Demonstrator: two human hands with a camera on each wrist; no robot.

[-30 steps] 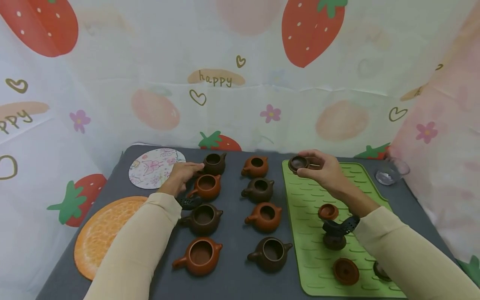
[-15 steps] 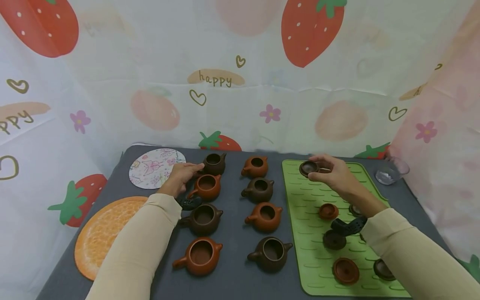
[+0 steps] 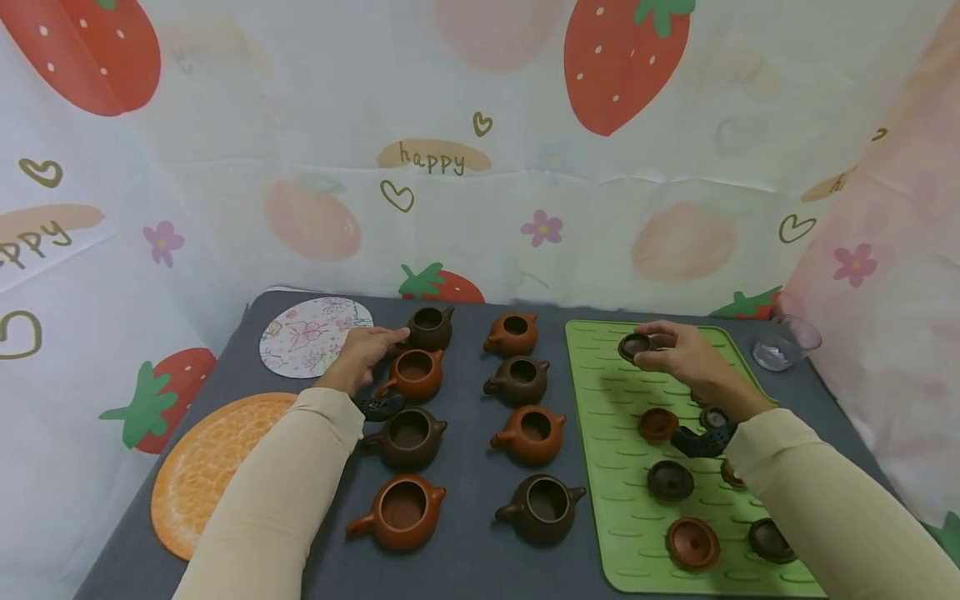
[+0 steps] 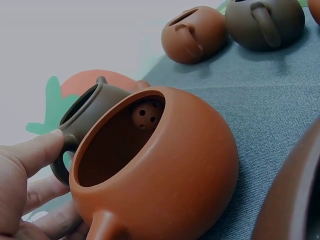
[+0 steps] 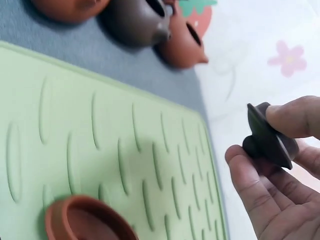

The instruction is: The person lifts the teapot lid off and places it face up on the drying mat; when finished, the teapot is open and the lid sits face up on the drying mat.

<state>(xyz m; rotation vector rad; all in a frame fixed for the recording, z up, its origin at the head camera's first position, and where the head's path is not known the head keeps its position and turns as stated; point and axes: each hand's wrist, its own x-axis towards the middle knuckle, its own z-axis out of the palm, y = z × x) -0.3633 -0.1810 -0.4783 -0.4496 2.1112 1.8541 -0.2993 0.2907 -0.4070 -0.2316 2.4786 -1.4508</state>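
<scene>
My left hand (image 3: pixel 363 354) pinches the handle of a dark brown teapot (image 3: pixel 432 340) at the back of the left column, its thumb on the handle in the left wrist view. Just nearer stands a lidless reddish-brown teapot (image 4: pixel 195 160), which hides part of my left fingers in that view. Over the far part of the green mat (image 3: pixel 596 417), my right hand (image 3: pixel 686 358) holds a dark brown teapot lid (image 5: pixel 270 135) between thumb and fingers. The lid is clear of the mat, its hollow underside visible in the head view. Its knob (image 5: pixel 250 145) shows in the right wrist view.
Several lidless teapots stand in two columns, among them a dark one (image 3: pixel 543 508) at front. Other lids, including a reddish one (image 3: pixel 692 543), lie on the mat. A clear glass cup (image 3: pixel 780 346) is at the back right; round mats (image 3: pixel 217 467) lie left.
My right hand has moved right and nearer to me with the dark lid, further over the green mat. My left hand stays at the dark teapot.
</scene>
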